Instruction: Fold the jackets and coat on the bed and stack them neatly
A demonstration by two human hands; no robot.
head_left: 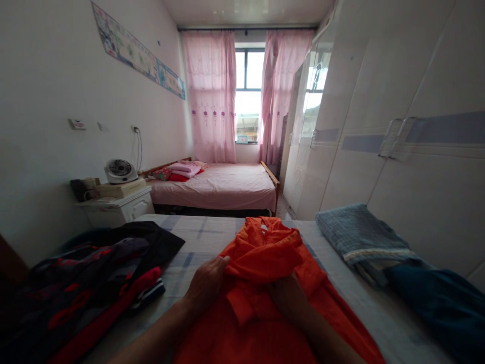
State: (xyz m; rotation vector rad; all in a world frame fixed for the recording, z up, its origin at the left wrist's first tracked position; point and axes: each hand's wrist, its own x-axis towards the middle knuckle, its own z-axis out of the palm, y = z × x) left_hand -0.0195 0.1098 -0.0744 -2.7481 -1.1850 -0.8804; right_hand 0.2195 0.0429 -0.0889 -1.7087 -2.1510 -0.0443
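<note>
An orange long-sleeved jacket [261,303] lies on the bed in front of me, its collar pointing away. One sleeve [265,260] is folded across the upper part, and a cuff end shows below it. My left hand [206,280] grips the jacket's left edge, thumb on top of the cloth and the other fingers mostly out of sight. My right hand [288,298] reaches in under the folded sleeve. Cloth covers its fingers, so whether they are closed cannot be seen.
Dark clothes with red patches [102,273] are heaped at the left. Folded blue-grey fabric [364,235] and a dark teal cloth [435,303] lie at the right. Beyond stand a pink-sheeted bed [223,187], a nightstand [121,202] with a fan [120,172], and white wardrobes [352,167].
</note>
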